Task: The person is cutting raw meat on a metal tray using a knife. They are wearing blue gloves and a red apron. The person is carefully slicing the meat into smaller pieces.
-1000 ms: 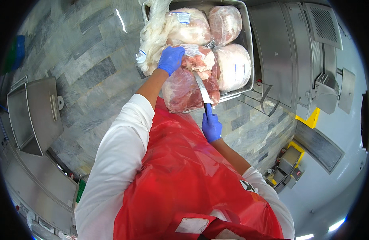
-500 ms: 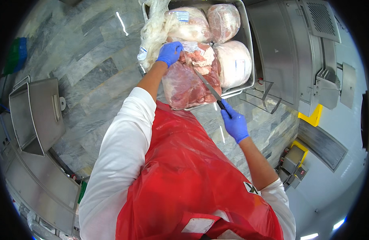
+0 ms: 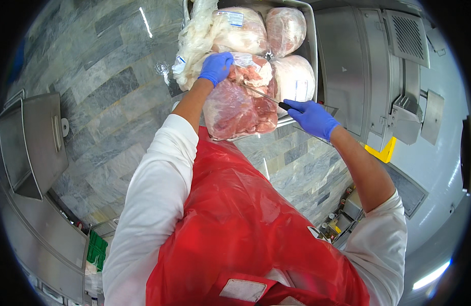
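Observation:
A large cut of raw red meat (image 3: 230, 109) with pale fat lies at the near end of a metal tub (image 3: 313, 46). At its upper left edge, my left hand (image 3: 216, 67), in a blue glove, is closed on the meat; its fingertips are partly hidden. My right hand (image 3: 313, 117), also gloved in blue, grips the black handle of a knife (image 3: 266, 96). The blade points left across the meat, its tip at the fatty part (image 3: 256, 75). Behind and to the right lie wrapped pieces of meat (image 3: 243, 33), some with labels.
Crumpled clear plastic wrap (image 3: 193, 46) hangs over the tub's left rim. Steel equipment (image 3: 342, 66) stands close on the right. On the left is a steel bin (image 3: 36, 145), and a green crate (image 3: 96, 249) is at lower left. The floor (image 3: 113, 127) is grey tile.
My right hand has moved up and right, turning the knife so its blade lies flatter across the meat. My left hand keeps its place on the meat. The view has shifted slightly.

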A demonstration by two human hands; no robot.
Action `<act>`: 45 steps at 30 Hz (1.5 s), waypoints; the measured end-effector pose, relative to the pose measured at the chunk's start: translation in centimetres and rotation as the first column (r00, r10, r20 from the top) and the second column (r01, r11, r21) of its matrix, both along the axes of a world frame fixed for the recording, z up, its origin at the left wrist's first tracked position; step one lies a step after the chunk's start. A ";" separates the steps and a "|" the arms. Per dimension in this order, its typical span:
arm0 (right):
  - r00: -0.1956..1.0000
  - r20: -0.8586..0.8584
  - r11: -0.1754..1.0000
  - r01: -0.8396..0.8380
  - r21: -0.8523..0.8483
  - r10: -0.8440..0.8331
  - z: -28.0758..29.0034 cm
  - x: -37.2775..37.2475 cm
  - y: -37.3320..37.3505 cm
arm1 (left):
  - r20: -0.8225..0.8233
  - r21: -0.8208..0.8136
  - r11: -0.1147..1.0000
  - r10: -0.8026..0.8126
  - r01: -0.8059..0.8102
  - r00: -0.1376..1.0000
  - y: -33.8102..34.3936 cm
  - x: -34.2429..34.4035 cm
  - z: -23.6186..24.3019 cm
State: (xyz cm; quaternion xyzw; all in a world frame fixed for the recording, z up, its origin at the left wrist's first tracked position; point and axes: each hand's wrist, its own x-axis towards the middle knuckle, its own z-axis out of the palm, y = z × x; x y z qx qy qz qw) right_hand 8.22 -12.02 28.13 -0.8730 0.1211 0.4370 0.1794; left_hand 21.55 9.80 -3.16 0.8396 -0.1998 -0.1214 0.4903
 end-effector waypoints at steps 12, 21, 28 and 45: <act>0.886 0.432 0.955 0.254 -0.155 -0.166 -11.2 -15.5 5.5 | -0.072 0.027 1.000 -0.008 0.010 0.997 0.1 0.4 0.7; 0.796 0.604 0.937 0.240 -0.255 -0.039 -17.3 -19.8 4.8 | -0.092 0.080 0.997 -0.004 0.011 0.996 -0.2 1.2 1.4; 0.752 0.658 0.968 0.138 -0.208 0.034 -18.6 -19.6 3.4 | -0.274 0.032 0.986 0.165 -0.162 0.947 2.8 3.9 -2.3; 0.891 0.380 0.969 0.229 0.097 -0.249 -5.6 -17.6 -2.7 | -0.735 -0.099 0.729 0.406 -0.678 0.544 12.7 -3.8 5.5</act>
